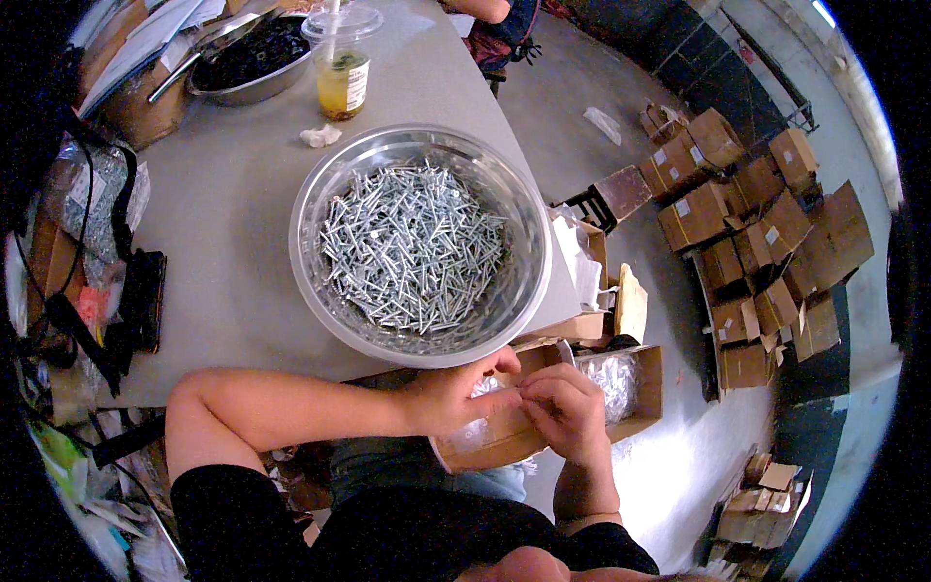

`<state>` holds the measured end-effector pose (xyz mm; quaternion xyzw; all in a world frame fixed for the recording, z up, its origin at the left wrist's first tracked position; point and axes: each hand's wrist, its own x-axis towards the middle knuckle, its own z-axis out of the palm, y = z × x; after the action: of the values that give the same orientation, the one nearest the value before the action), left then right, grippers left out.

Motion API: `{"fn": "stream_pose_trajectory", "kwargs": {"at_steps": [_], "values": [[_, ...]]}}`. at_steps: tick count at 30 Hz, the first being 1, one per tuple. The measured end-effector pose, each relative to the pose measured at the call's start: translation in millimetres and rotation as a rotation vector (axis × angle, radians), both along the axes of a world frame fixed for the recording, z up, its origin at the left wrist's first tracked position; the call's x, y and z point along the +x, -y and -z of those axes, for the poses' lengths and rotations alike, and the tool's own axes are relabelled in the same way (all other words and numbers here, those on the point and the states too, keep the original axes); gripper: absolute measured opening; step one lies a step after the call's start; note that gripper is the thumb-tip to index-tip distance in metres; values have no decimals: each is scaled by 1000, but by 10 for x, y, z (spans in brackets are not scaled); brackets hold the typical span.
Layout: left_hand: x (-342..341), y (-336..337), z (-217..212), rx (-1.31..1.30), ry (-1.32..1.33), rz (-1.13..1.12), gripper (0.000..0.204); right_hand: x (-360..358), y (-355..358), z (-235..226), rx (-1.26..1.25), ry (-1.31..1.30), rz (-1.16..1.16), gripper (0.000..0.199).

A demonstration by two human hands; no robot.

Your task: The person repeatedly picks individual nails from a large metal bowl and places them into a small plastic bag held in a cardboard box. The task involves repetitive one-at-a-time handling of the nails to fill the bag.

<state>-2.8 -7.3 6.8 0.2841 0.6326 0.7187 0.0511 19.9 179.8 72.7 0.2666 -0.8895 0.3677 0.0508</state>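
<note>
A large clear bowl (303, 281) full of silver screws (412, 247) stands at the near right corner of the grey table. Just below its rim my left hand (456, 396) is curled, thumb toward the right, with clear plastic (482, 388) showing beside its fingers. My right hand (567, 405) is pinched close against the left thumb tip. What lies between the fingertips is too small to make out. Beneath both hands is an open cardboard box (514, 436). More clear plastic bags (613, 383) fill its right part.
On the table (228, 223) stand a lidded drink cup (344, 82), a crumpled tissue (320, 136) and a metal basin (257, 95) of dark pieces. A black phone-like object (147, 301) lies at left. Cardboard boxes (761, 228) are stacked at right. Another person's arm (482, 10) shows at the top.
</note>
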Motion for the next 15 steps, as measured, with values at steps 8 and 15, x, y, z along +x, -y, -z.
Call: {"fn": "stream_pose_trajectory", "kwargs": {"at_steps": [8,15], "values": [[-7,95,-77,-179,-120,61,8,48,33,34,1,165,115,15],[5,91,-75,-239,-98,118,9,99,-28,178,-22,126,79,12]]}}
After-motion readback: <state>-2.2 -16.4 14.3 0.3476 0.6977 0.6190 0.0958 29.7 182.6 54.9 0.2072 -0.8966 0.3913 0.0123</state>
